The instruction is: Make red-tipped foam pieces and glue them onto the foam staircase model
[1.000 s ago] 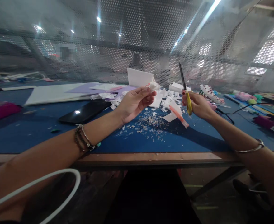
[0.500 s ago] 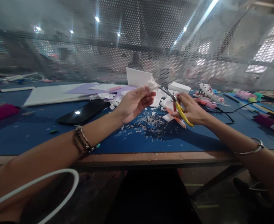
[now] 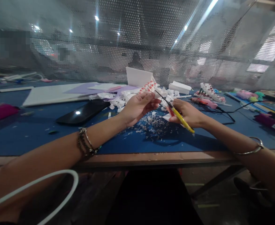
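Between the thumb and fingers of my left hand (image 3: 139, 107) is a small white piece with red spots (image 3: 148, 87), perhaps paper or foam; its lower part is hidden by my fingers. My right hand (image 3: 186, 112) grips a pair of scissors (image 3: 181, 118) with yellow and red handles. Their dark blades point up and left, the tips right beside the spotted piece. Crumpled white scraps (image 3: 118, 100) lie behind my hands. Fine shavings (image 3: 155, 126) are scattered on the blue tabletop below them.
A black phone (image 3: 83, 113) lies left of my left hand, before white and purple sheets (image 3: 48, 93). A folded white card (image 3: 138, 76) stands behind. To the right are a pink-and-orange glue gun (image 3: 204, 102) with its cable, a spotted white object (image 3: 209, 92) and a magenta power strip (image 3: 271, 123).
The piece in my left hand has turned, so its red-spotted face now shows. The scissors have shifted slightly left and down, and their blades look closer together.
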Motion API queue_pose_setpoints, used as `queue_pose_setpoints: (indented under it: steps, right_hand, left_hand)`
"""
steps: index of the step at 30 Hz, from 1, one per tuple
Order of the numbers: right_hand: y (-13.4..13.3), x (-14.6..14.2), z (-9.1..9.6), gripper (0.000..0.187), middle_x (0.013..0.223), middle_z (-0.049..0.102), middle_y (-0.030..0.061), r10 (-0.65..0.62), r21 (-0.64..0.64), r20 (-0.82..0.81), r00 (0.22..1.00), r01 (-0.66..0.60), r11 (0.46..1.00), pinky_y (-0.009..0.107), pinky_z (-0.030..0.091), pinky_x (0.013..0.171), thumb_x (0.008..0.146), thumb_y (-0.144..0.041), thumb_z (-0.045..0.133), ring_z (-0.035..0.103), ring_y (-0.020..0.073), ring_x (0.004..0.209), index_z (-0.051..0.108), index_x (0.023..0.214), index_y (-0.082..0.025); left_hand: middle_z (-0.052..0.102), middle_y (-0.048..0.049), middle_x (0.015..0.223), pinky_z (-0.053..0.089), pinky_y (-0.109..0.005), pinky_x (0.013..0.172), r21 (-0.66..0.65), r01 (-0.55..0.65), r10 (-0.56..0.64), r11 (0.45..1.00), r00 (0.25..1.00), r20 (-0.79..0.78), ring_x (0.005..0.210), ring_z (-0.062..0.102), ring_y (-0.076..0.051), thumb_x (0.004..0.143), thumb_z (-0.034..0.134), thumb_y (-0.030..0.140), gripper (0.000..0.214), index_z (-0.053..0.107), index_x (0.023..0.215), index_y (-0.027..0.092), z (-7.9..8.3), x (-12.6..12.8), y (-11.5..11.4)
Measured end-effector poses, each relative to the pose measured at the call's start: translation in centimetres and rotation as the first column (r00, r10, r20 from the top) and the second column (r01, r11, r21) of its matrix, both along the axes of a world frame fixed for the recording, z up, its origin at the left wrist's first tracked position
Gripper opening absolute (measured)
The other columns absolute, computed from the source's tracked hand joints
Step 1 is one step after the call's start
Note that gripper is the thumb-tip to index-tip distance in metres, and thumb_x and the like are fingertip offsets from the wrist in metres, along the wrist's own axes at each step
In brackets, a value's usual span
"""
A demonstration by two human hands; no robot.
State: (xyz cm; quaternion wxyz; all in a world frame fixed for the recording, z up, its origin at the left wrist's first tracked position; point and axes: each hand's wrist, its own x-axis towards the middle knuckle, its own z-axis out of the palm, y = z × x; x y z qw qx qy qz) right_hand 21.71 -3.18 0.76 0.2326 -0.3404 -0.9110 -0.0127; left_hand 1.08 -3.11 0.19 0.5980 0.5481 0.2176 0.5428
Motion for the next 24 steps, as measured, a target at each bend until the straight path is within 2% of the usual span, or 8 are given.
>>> queue_pose_setpoints:
  steps: [5,8,14,18,24]
  right_hand:
    - [0.0,-0.1,0.0,0.039,0.068,0.044,0.0002,0.057,-0.047,0.017,0.998,-0.056,0.997,0.025,0.029,0.06,0.076,-0.054,0.048,0.04,0.0111,0.061,0.045,0.068,-0.016]
    - [-0.1,0.0,0.0,0.042,0.064,0.044,-0.0009,0.051,-0.069,0.0,0.999,-0.05,0.996,0.025,0.026,0.056,0.077,-0.056,0.046,0.036,0.0094,0.057,0.045,0.066,-0.016]
    - [-0.6,-0.1,0.1,0.046,0.051,0.037,-0.0039,0.012,-0.166,-0.038,0.999,-0.018,0.986,0.025,0.022,0.051,0.078,-0.059,0.043,0.033,0.0071,0.049,0.041,0.058,-0.017]
    - [-0.9,-0.2,0.3,0.047,0.05,0.036,-0.0038,-0.008,-0.189,-0.061,0.998,-0.004,0.982,0.024,0.023,0.051,0.08,-0.056,0.042,0.032,0.0064,0.049,0.038,0.055,-0.016]
    - [-1.0,-0.3,0.3,0.042,0.054,0.042,-0.0029,-0.003,-0.197,-0.047,0.999,-0.006,0.98,0.023,0.025,0.053,0.082,-0.052,0.041,0.036,0.0072,0.052,0.044,0.062,-0.015]
  left_hand:
    - [0.065,-0.0009,0.069,0.049,-0.018,0.065,0.058,-0.015,0.02,0.998,0.996,-0.083,0.06,0.058,-0.006,0.077,0.062,0.029,0.018,0.062,0.074,0.011,-0.3,0.2,-0.2]
    - [0.063,-0.0013,0.067,0.05,-0.019,0.065,0.146,-0.069,0.091,0.987,0.984,-0.154,0.061,0.059,-0.008,0.075,0.064,0.037,0.026,0.061,0.074,0.011,-0.4,0.2,0.0]
    - [0.063,-0.0041,0.07,0.05,-0.022,0.064,0.386,-0.144,0.267,0.911,0.92,-0.288,0.064,0.06,-0.011,0.08,0.053,0.047,0.035,0.058,0.076,0.013,-0.4,0.0,0.1]
    - [0.063,-0.0035,0.073,0.05,-0.022,0.066,0.451,-0.188,0.361,0.873,0.87,-0.335,0.067,0.06,-0.012,0.08,0.055,0.042,0.029,0.057,0.082,0.013,0.1,0.0,-0.4]
    - [0.064,-0.002,0.072,0.049,-0.02,0.066,0.416,-0.24,0.393,0.877,0.856,-0.335,0.066,0.06,-0.01,0.077,0.06,0.028,0.016,0.058,0.08,0.012,0.4,0.0,-0.4]
